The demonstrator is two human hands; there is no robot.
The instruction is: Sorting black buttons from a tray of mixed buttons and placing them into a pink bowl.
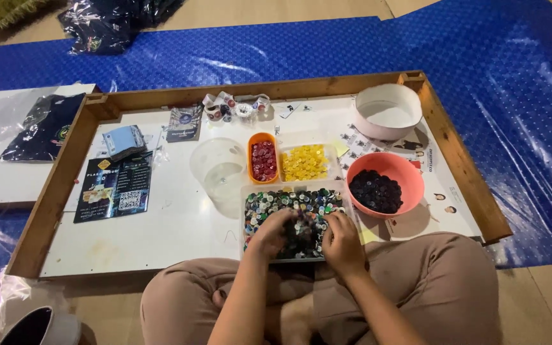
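1. Buttons of mixed colours (288, 204) fill a clear rectangular tray (346, 198) at the near edge of the board, right in front of the person's crossed legs; both hands are in this heap.
2. Judging by the separate bowls of single colours, the step in hand looks like picking through the mixed heap, colour by colour.
3. Left hand (271, 231) lies on the near left part of the heap, fingers curled down into the buttons; whether it pinches one I cannot tell, since the fingertips are blurred.
4. Right hand (342, 241) rests on the near right part, fingers bent and drawn together over the buttons; again no single button can be made out between them.
5. Both forearms come up from the lap and converge on the tray, wrists low.
6. Any next pick calls for a fine fingertip pinch, as the buttons are small and lie piled.
7. Just beyond the tray stand an orange oval dish of red buttons (264, 160) and a clear box of yellow buttons (304, 162); to the right a pink bowl of dark buttons (378, 190); left, an empty clear tub (218, 167).
8. Farther back is a white bowl (388, 112), all inside the wooden-framed white board (161, 223) on blue sheeting (512, 83).
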